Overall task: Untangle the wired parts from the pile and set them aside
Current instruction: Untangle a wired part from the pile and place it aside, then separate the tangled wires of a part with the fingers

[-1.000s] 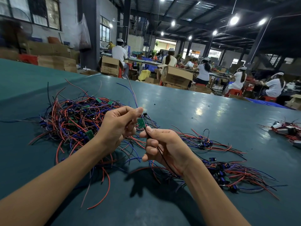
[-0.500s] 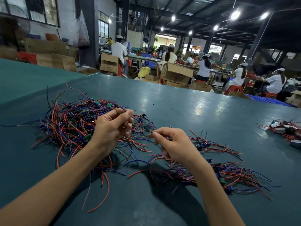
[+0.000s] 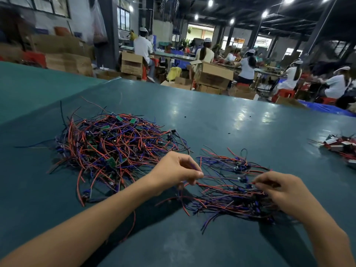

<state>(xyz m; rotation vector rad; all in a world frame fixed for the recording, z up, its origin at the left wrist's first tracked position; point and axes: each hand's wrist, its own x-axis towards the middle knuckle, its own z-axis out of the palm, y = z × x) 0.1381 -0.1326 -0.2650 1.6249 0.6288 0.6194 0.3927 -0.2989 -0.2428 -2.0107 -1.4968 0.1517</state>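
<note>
A big tangled pile [image 3: 113,145] of red, blue and black wires with small green boards lies on the teal table [image 3: 221,122], left of centre. A flatter set-aside bundle [image 3: 227,191] of the same wired parts lies to its right. My left hand [image 3: 177,172] hovers between the two heaps and pinches thin wires at its fingertips. Over the right end of the bundle, my right hand [image 3: 283,191] has curled fingers that pinch the other end of the wired part. The part stretches low across the bundle between both hands.
A small heap of red-wired parts with white pieces [image 3: 341,147] sits at the table's right edge. Beyond the far table edge stand cardboard boxes [image 3: 213,76], and several seated people work at benches.
Both hands have swung to the right, away from the big pile, and lowered the wired part onto the set-aside bundle. The view has turned right with them.
</note>
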